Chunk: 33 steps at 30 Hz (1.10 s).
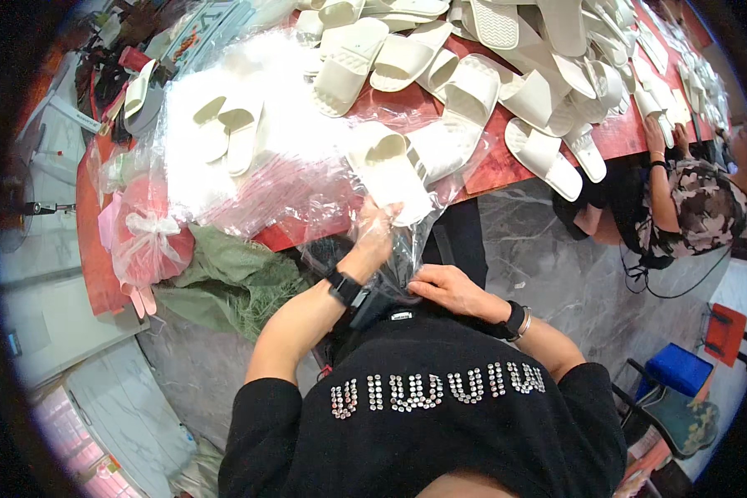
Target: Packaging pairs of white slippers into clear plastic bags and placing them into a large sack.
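A cream slipper (pixel 398 186) is in my left hand (pixel 376 228), which is closed round its near end at the table edge. Clear plastic bag film (pixel 412 241) hangs around that slipper and over the fingers; how far the slipper sits inside is unclear. Lower and to the right, my right hand (pixel 452 290) pinches the bag's near edge close to my lap. Touching the held slipper on its right, another cream slipper (pixel 440 152) lies under shiny film.
A heap of cream slippers (pixel 548 83) covers the far side of the red table (pixel 502 163). Left of my hands, a glossy stack of plastic bags (pixel 286 158) bears a pair of slippers (pixel 239 137). A green sack (pixel 236 270) hangs below. Another person (pixel 693 207) works at the right.
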Available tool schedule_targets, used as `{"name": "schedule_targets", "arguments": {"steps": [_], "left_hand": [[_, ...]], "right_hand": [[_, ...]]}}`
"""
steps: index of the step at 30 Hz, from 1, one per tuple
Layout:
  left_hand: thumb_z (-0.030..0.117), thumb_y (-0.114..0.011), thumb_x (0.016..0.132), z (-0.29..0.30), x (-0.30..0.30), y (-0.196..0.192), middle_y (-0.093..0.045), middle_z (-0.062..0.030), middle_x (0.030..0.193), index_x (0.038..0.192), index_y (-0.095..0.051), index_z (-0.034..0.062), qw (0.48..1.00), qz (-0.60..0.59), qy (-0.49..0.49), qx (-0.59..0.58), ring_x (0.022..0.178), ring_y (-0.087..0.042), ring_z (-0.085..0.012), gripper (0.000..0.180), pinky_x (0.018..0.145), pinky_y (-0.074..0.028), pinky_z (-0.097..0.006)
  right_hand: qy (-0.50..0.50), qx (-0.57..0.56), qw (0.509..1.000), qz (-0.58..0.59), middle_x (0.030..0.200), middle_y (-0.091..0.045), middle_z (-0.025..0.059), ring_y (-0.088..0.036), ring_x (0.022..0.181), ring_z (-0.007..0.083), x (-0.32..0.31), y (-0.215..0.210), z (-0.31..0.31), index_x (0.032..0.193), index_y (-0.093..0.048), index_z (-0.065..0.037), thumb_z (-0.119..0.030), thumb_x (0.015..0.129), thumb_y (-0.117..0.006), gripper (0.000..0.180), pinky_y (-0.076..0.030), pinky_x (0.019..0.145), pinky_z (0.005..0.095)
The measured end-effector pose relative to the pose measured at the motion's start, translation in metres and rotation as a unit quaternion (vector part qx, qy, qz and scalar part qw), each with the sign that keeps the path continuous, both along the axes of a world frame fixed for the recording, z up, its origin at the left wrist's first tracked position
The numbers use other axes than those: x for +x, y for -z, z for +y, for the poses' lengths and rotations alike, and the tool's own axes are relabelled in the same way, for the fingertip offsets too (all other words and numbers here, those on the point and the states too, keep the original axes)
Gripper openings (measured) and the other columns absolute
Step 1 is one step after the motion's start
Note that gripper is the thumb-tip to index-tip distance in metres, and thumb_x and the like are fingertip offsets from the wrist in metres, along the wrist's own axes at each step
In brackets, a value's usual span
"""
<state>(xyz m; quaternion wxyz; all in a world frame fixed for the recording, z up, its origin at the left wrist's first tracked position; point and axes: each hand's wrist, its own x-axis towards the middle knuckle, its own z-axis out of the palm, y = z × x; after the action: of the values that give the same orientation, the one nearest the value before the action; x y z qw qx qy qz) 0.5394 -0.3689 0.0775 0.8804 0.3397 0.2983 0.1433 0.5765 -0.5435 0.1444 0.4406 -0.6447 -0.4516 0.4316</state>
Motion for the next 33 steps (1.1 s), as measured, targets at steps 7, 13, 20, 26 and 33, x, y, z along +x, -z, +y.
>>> {"name": "schedule_targets", "arguments": {"steps": [7, 13, 20, 26, 33], "left_hand": [[-0.004, -0.047, 0.066, 0.037, -0.05, -0.023, -0.041, -0.014, 0.123, 0.132, -0.023, -0.0036, 0.931, 0.115, 0.019, 0.346, 0.11, -0.045, -0.0226, 0.07, 0.094, -0.037, -0.03], [-0.001, -0.048, 0.064, 0.052, -0.063, -0.045, -0.045, -0.0137, 0.123, 0.132, -0.028, -0.0055, 0.958, 0.116, 0.1, 0.243, 0.112, -0.045, -0.0196, 0.071, 0.095, -0.036, -0.028], [-0.003, -0.046, 0.063, 0.064, -0.072, -0.053, -0.047, -0.0128, 0.122, 0.131, -0.032, -0.0057, 0.976, 0.1, 0.128, 0.145, 0.112, -0.046, -0.0191, 0.069, 0.093, -0.037, -0.028], [-0.001, -0.054, 0.07, 0.039, -0.078, -0.025, -0.048, -0.0115, 0.12, 0.13, -0.032, -0.0038, 0.988, 0.057, 0.034, 0.14, 0.107, -0.05, -0.018, 0.063, 0.091, -0.041, -0.029], [0.0, -0.052, 0.084, 0.015, -0.056, -0.003, -0.049, -0.0071, 0.115, 0.124, -0.036, 0.0032, 0.996, 0.036, -0.054, 0.061, 0.106, -0.049, -0.0165, 0.043, 0.089, -0.044, -0.031]], "right_hand": [[0.162, -0.057, 0.959, 0.226, 0.088, -0.058, 0.0038, -0.052, 0.076, 0.0132, 0.014, 0.028, -0.024, 0.105, -0.053, -0.004, -0.037, 0.09, -0.045, 0.036, -0.042, 0.069, 0.027], [0.403, -0.037, 0.857, 0.32, 0.119, -0.045, 0.0047, -0.052, 0.086, 0.0142, 0.076, 0.046, 0.008, 0.137, -0.017, -0.018, -0.045, 0.09, -0.04, 0.058, -0.042, 0.07, 0.0283], [0.42, 0.013, 0.871, 0.253, 0.125, -0.045, 0.0016, -0.048, 0.103, 0.0098, 0.124, 0.077, 0.033, 0.138, -0.023, -0.012, -0.035, 0.093, -0.039, 0.053, -0.042, 0.08, 0.0275], [0.392, 0.123, 0.852, 0.324, 0.126, -0.043, 0.0081, -0.044, 0.11, 0.0158, 0.122, 0.086, 0.048, 0.135, -0.023, -0.004, -0.023, 0.09, -0.048, 0.055, -0.036, 0.092, 0.0292], [0.444, 0.063, 0.873, 0.191, 0.126, -0.039, 0.0127, -0.042, 0.112, 0.0206, 0.111, 0.085, 0.061, 0.135, -0.014, -0.003, -0.02, 0.083, -0.059, 0.071, -0.034, 0.095, 0.0312]]}}
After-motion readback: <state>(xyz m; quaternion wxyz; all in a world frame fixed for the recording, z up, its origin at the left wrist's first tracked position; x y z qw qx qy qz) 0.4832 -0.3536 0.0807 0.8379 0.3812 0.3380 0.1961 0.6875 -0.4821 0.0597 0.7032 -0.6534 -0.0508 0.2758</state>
